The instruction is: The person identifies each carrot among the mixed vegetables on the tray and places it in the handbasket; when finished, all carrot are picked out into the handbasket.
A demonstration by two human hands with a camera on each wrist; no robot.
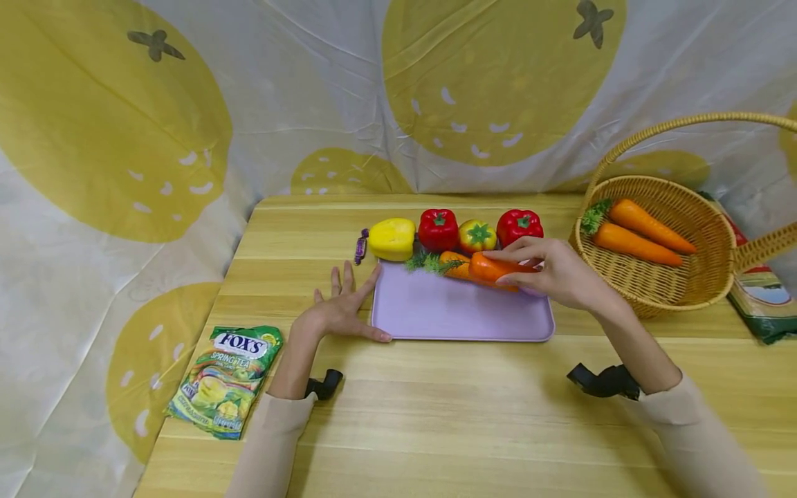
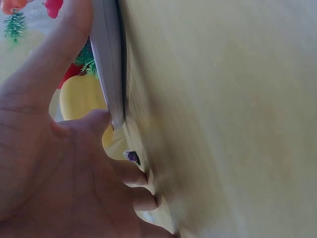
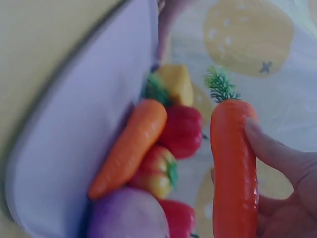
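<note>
My right hand (image 1: 563, 273) pinches a carrot (image 3: 230, 168) between thumb and fingers, holding it above the back part of the lilac tray (image 1: 461, 315). Under it, another carrot (image 3: 131, 148) lies along the tray's back side. A round purple-and-white vegetable (image 3: 130, 215) sits at that carrot's tip, mostly hidden in the head view by my right hand. My left hand (image 1: 333, 315) is spread at the tray's left end, with thumb and index finger touching its edge. Behind the tray stand a yellow pepper (image 1: 391, 239), two red peppers (image 1: 438, 230) and a yellow-red pepper (image 1: 477, 236).
A wicker basket (image 1: 660, 277) with a tall handle stands at the right, holding two carrots (image 1: 641, 238). Behind it lies a green-and-red packet (image 1: 762, 297). A Fox's candy bag (image 1: 227, 380) rests at the left. One purple-wrapped candy (image 1: 361, 246) lies beside the yellow pepper.
</note>
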